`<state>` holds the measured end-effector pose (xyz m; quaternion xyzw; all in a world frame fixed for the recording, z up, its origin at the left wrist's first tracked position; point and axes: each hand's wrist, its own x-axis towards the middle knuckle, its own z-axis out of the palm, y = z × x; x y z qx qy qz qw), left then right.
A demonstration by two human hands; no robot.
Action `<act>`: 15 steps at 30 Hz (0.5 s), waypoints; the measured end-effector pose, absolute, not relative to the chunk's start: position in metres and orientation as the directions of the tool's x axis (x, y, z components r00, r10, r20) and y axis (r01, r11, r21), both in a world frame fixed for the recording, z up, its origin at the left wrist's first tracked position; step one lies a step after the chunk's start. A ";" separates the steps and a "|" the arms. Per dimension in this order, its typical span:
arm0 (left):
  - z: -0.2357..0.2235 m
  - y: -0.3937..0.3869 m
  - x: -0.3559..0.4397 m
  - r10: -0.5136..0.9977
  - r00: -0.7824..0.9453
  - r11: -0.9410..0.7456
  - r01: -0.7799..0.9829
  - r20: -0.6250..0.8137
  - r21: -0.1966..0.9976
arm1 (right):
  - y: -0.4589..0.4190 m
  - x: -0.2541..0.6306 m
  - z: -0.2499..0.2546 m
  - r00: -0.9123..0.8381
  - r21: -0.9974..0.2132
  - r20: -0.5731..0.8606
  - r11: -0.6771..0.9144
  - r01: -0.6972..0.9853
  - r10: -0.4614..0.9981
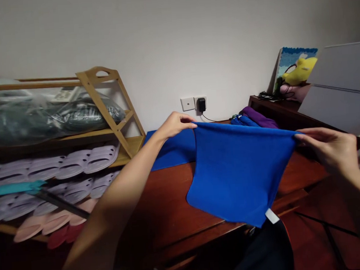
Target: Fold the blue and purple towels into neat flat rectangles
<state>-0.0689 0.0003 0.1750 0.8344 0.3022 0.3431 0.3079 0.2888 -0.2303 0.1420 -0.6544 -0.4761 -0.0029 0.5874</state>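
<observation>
Brown counter (169, 201) below; blue cloth (231, 168) hangs over it, top edge stretched sideways between left hand (177, 125) and right hand (331, 145). Both hands pinch a corner, right end slightly lower.

Smooth, matt cloth (238, 172) at four o'clock, glossy wooden table (166, 201) at six.
At ten, a shelf (97, 103) of smooth wood with a low sheen; at nine, a bag (18, 121) of shiny, crinkled, see-through plastic above slippers (46, 168) of smooth, matt plastic or rubber. At one, a plastic-looking plug (201, 104); at twelve, a smooth, matt wall (173, 36).
</observation>
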 end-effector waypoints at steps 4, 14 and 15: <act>0.205 -0.020 -0.081 0.750 0.508 -0.626 0.341 0.423 0.701 | -0.224 0.284 0.174 0.417 -0.596 0.717 0.181 0.783 0.558; 0.254 -0.075 -0.115 0.726 0.371 -0.686 0.333 0.579 0.647 | -0.228 0.259 0.217 0.313 -0.436 0.856 0.249 0.865 0.411; 0.259 -0.084 -0.117 0.724 0.356 -0.689 0.333 0.591 0.644 | -0.231 0.256 0.220 0.320 -0.444 0.852 0.247 0.861 0.415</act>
